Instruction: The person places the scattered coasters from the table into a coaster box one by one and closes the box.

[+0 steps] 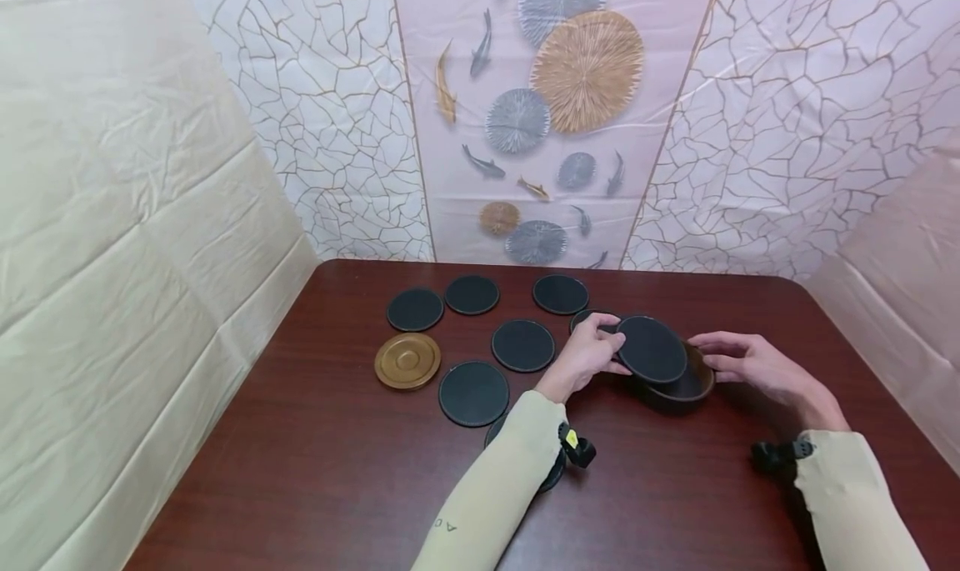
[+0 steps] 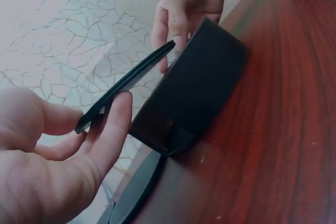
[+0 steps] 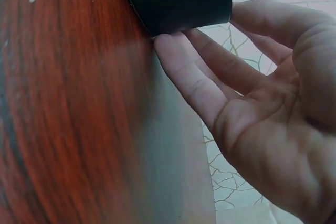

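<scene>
My left hand [image 1: 588,350] pinches a round black coaster [image 1: 651,350] by its left edge, fingers on one side and thumb on the other. The coaster is tilted above a round, dark coaster holder [image 1: 678,402], whose brown inner wall shows at the right. In the left wrist view the coaster [image 2: 128,80] leans over the holder's rim, edge towards the camera. My right hand [image 1: 761,367] holds the holder at its right side. The right wrist view shows its fingertips [image 3: 170,51] against the black outer wall, with another finger at the rim.
Several black coasters, such as one in the middle [image 1: 522,345] and one nearer [image 1: 473,393], lie spread on the brown table [image 1: 300,471]. One is partly under the left forearm. A brown ringed disc [image 1: 407,361] lies left of them. Fabric walls [image 1: 360,137] enclose the table.
</scene>
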Demonstrator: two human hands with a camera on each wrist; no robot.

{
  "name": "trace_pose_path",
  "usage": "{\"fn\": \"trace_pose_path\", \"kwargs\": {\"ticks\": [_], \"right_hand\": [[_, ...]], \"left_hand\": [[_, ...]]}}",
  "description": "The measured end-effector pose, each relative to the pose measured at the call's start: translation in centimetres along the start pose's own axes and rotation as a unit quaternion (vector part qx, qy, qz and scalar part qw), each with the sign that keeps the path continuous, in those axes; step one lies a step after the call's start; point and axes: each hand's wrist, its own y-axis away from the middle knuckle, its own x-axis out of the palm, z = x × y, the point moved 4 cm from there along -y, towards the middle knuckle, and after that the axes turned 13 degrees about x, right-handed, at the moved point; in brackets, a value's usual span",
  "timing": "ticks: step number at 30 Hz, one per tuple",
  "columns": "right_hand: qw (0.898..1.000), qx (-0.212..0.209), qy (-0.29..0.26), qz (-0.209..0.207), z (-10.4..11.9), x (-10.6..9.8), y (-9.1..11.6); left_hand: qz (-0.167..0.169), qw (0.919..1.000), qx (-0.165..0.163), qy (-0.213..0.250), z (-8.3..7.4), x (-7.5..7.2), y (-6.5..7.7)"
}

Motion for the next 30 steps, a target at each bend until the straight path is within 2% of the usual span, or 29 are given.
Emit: {"fn": "trace_pose_path", "kwargs": {"ticks": [6,12,17,20,25,30], "right_hand": [[1.000,-0.007,0.007,0.003,0.02,0.03,0.11],[1.000,-0.010,0.003,0.005,0.16,0.04,0.15],[1.000,-0.012,0.015,0.002,0.26,0.04,-0.03],[1.000,-0.008,0.020,-0.003,0.29,0.06,-0.08],[1.000,-0.009,0.020,-0.005,0.21,0.07,-0.15],[1.000,-0.012,0.017,-0.005,0.10,0.03,-0.10]], "left_hand": [[0.002,0.9997,0.000,-0.024,0.48,0.53,0.29],[0.001,0.9999,-0.003,-0.015,0.49,0.74,0.45],[0.006,0.9995,0.003,-0.030,0.48,0.75,0.48],[0.000,0.9986,0.000,-0.053,0.60,0.74,0.49],[-0.011,0.9925,-0.011,-0.121,0.59,0.62,0.66],[0.032,0.9852,-0.006,-0.169,0.48,0.85,0.89]]}}
